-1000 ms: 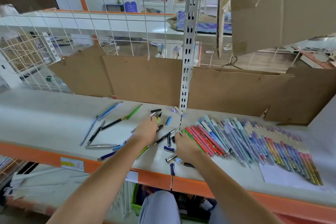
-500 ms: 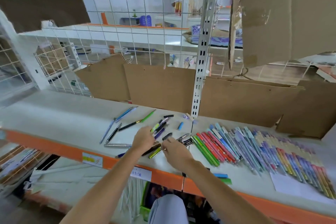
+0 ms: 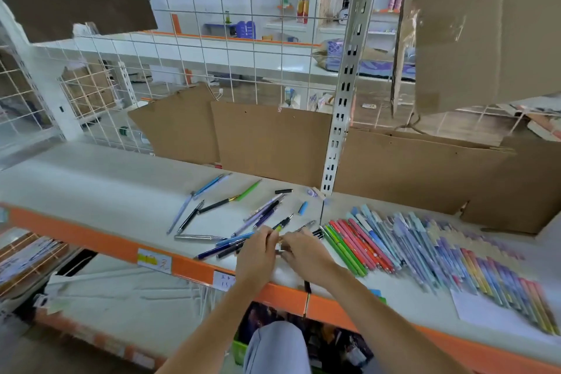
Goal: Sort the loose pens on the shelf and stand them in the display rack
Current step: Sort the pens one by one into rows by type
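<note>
Loose pens (image 3: 212,206) lie scattered on the white shelf (image 3: 91,182) with an orange front edge. A sorted row of coloured pens (image 3: 425,249) lies flat to the right: green, red, blue, purple, rainbow. My left hand (image 3: 258,252) and my right hand (image 3: 306,252) meet near the front edge over a small cluster of dark pens (image 3: 230,247). Fingers of both hands curl around a pen with a yellow-green part (image 3: 280,226); the exact grip is blurred. No display rack shows.
A perforated metal upright (image 3: 343,106) rises behind the hands. Cardboard sheets (image 3: 273,140) lean along the shelf's back in front of a white wire grid (image 3: 212,39). A white paper (image 3: 485,310) lies under the sorted row. A black cap (image 3: 283,191) and a blue cap (image 3: 303,207) lie loose.
Both hands have drawn back from the scattered pens toward the shelf's front edge and come together on one pen. The camera has tilted up and left.
</note>
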